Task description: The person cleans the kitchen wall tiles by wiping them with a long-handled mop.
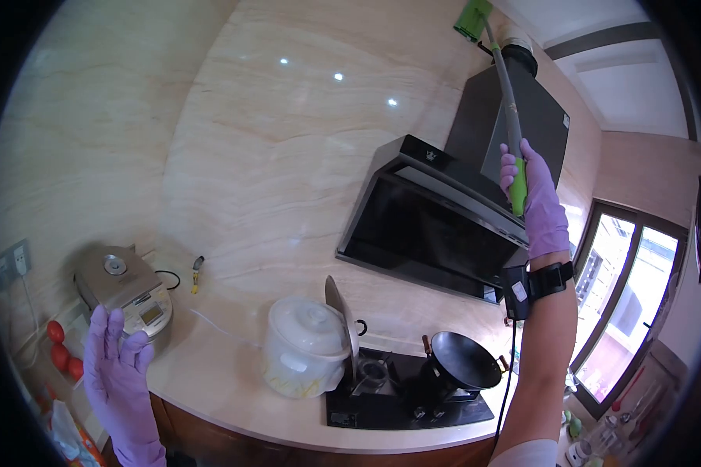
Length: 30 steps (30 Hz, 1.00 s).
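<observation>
My right hand point(531, 183), in a lavender glove, is raised and closed round the green grip of a long-handled cleaning tool point(511, 93). The tool's grey pole runs upward in front of the range hood point(479, 117). Its flat green head point(472, 20) is up against the wall beside the hood's duct, near the ceiling. My left hand point(121, 381), gloved the same way, is held up at the lower left with fingers apart and nothing in them. Nearest to it is a rice cooker point(117, 276) on the counter, partly covered by its fingertips.
A white lidded pot point(304, 354) stands on the counter point(210, 397), with a round lid or board point(339, 319) upright beside it. A wok point(466, 359) sits on the black gas stove point(413, 412). Red objects point(60, 356) lie at the left. A window point(627, 288) is at the right.
</observation>
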Available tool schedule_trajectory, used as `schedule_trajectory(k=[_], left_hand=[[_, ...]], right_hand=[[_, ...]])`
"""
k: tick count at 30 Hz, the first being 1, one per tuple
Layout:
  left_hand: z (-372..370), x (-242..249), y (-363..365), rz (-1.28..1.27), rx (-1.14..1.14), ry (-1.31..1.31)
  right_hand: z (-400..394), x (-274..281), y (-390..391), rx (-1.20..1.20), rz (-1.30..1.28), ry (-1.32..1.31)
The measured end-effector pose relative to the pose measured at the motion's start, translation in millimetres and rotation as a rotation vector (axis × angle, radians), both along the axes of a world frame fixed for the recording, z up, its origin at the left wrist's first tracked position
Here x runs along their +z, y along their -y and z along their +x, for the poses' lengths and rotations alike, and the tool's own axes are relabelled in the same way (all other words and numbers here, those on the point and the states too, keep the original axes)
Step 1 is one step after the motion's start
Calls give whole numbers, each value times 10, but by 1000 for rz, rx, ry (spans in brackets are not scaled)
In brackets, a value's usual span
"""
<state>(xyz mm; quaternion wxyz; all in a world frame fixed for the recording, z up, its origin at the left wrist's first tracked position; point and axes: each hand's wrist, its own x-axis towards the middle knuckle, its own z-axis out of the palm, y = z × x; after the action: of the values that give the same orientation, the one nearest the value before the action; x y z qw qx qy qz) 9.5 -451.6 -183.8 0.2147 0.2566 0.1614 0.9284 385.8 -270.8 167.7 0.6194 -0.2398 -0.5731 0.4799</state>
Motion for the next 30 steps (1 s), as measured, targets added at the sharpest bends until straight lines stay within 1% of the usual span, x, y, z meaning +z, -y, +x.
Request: schedule_trajectory(k=[2, 4, 5, 6, 7, 8, 10, 13, 16, 18, 20, 21, 23, 25, 26, 29, 30], left_hand=[[-67, -104, -24, 5, -39, 28], [-158, -223, -31, -59, -14, -18], [-270, -344, -28, -54, -13, -14], [-421, -495, -12, -7, -66, -76], [-504, -583, 0, 38, -120, -138], [-522, -602, 12, 38, -121, -141], [-543, -599, 34, -35, -73, -81], [-515, -543, 54, -78, -47, -41], [-627, -638, 70, -74, -54, -51], [-704, -718, 90, -104, -29, -24], [-758, -769, 101, -135, -7, 10], [-772, -781, 101, -162, 34, 55], [-815, -831, 81, -185, 72, 100], [-863, -909, 49, -144, 46, 81], [-831, -892, 5, -140, 46, 83], [-690, -859, -205, -150, 75, 167], [-661, -867, -264, -159, 25, 147]], right_hand=[[-4, -151, -72, -48, 41, 36], [-82, -529, -77, -153, 43, 62], [-107, -738, -108, -175, 51, 75], [-159, -907, -116, -213, 18, 59], [-192, -968, -144, -177, 12, 36], [-226, -1007, -161, -142, 4, 10], [-342, -895, -210, -96, 27, -10], [-479, -487, -377, -16, 40, -52], [-506, -163, -541, 40, 23, -83], [-549, -155, -657, 68, 17, -86], [-576, -355, -803, 91, 57, -19], [-573, -494, -889, 29, 88, 21], [-512, -828, -948, 20, 81, 63], [-469, -1140, -856, -86, 73, 103], [-401, -1281, -841, -56, 28, 100], [-323, -1722, -579, -76, -49, 116], [-320, -1881, -441, -90, -54, 149]])
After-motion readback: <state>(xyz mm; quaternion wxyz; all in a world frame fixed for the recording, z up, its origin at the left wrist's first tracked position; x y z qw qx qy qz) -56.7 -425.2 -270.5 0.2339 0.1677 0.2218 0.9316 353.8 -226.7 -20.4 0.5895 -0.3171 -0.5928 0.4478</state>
